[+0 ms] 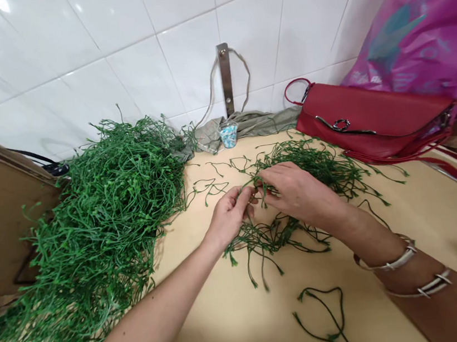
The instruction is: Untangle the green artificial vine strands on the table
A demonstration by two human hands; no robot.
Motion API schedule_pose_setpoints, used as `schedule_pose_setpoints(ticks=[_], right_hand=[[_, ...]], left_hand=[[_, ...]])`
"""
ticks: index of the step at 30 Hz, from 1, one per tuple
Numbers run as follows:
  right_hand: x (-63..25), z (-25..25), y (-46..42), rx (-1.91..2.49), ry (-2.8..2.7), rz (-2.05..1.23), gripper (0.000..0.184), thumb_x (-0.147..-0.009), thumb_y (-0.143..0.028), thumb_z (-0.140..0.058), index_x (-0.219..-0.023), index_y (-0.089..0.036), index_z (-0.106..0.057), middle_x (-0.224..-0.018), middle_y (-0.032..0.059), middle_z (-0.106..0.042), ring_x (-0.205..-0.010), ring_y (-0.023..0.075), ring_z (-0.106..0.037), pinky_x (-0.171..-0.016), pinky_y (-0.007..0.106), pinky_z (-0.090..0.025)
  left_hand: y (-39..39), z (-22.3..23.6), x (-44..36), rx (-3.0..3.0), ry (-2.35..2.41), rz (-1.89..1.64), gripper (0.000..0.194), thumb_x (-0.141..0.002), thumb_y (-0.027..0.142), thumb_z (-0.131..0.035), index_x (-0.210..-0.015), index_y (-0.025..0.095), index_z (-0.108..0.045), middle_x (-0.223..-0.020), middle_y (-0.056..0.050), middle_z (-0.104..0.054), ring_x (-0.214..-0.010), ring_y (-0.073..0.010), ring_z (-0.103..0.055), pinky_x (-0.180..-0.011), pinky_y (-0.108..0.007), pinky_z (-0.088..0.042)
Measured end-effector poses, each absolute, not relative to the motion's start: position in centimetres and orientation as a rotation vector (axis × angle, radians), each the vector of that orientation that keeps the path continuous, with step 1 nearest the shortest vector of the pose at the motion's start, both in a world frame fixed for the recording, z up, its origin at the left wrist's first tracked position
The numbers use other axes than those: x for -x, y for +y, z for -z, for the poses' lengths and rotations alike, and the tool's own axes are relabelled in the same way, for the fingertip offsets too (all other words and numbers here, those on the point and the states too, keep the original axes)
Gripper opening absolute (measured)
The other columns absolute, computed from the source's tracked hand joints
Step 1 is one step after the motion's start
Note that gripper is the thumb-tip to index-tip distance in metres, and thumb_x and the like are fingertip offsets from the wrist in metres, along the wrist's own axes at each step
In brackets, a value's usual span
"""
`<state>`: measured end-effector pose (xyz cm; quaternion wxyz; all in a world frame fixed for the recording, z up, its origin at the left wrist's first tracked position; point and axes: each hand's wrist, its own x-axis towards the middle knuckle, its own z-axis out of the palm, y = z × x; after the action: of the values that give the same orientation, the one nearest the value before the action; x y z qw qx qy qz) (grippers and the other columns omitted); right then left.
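Note:
My left hand [230, 213] and my right hand [292, 190] meet over the middle of the table. Between them is a green cord [251, 182], pinched by the fingers of both. Its exact shape is partly hidden by the fingers. Below my hands lies a loose bunch of green cords [279, 237] with frayed, tufted ends. Past my right hand spreads another heap of the same cords [315, 162]. One separate looped cord [342, 313] rests near the table's front.
A tall pile of green cords [117, 191] fills the left, beside a cardboard box [2, 212]. Against the tiled wall stand a small blue-and-white cup [229, 135] and grey cloth [268, 122]. At right are a red handbag [380, 109] and a purple plastic bag [419, 22].

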<state>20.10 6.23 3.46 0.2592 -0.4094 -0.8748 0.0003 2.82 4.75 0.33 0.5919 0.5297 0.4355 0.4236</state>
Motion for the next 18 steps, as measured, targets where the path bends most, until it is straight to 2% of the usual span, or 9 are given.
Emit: schedule_pose_setpoints(ticks=[4, 6, 10, 15, 18], right_hand=[[-20.2, -3.3, 6.3, 1.073, -2.352, -0.052, 0.02, -0.083, -0.009, -0.052, -0.073, -0.024, -0.044, -0.071, 0.0043, -0.063, -0.071, 0.0206, -0.059, -0.074, 0.032, -0.041], [-20.4, -3.1, 6.5, 1.095, -2.314, -0.099, 0.017, -0.084, -0.012, -0.053, -0.073, -0.024, -0.047, -0.071, 0.0042, -0.064, -0.071, 0.0205, -0.06, -0.074, 0.032, -0.042], [-21.6, -2.9, 7.3, 1.258, -2.015, -0.255, 0.009, -0.083, -0.016, -0.055, -0.077, -0.023, -0.056, -0.072, 0.002, -0.066, -0.067, 0.0184, -0.061, -0.067, 0.029, -0.044], [-22.6, -3.3, 7.7, 1.318, -1.907, -0.288, 0.007, -0.078, -0.016, -0.057, -0.077, -0.023, -0.059, -0.07, -0.0003, -0.066, -0.064, 0.0162, -0.058, -0.065, 0.028, -0.045], [-22.2, -3.0, 7.7, 1.322, -1.916, -0.316, 0.007, -0.076, -0.017, -0.056, -0.077, -0.023, -0.06, -0.07, 0.0001, -0.066, -0.064, 0.0165, -0.059, -0.065, 0.029, -0.045]], left_hand=[[4.8, -0.3, -2.5, -1.29, 0.991, -0.93, 0.046, -0.086, 0.062, -0.063, -0.08, 0.019, -0.051, -0.06, 0.009, -0.035, -0.049, -0.006, -0.025, -0.047, -0.024, -0.018], [4.8, -0.6, -2.4, -1.351, 1.002, -0.907, 0.043, -0.091, 0.059, -0.058, -0.079, 0.019, -0.05, -0.06, 0.008, -0.033, -0.051, -0.007, -0.025, -0.048, -0.024, -0.019], [4.3, -1.3, -2.6, -1.48, 0.985, -0.92, 0.038, -0.096, 0.05, -0.053, -0.077, 0.018, -0.052, -0.07, 0.004, -0.04, -0.061, -0.0082, -0.034, -0.055, -0.024, -0.027], [4.0, -1.2, -3.1, -1.308, 0.93, -0.947, 0.04, -0.094, 0.056, -0.056, -0.079, 0.019, -0.049, -0.067, 0.006, -0.035, -0.056, -0.0081, -0.029, -0.052, -0.024, -0.023], [4.1, -0.8, -3.4, -1.275, 0.92, -0.967, 0.041, -0.093, 0.057, -0.056, -0.079, 0.019, -0.049, -0.07, 0.005, -0.038, -0.057, -0.0079, -0.03, -0.052, -0.024, -0.023]])
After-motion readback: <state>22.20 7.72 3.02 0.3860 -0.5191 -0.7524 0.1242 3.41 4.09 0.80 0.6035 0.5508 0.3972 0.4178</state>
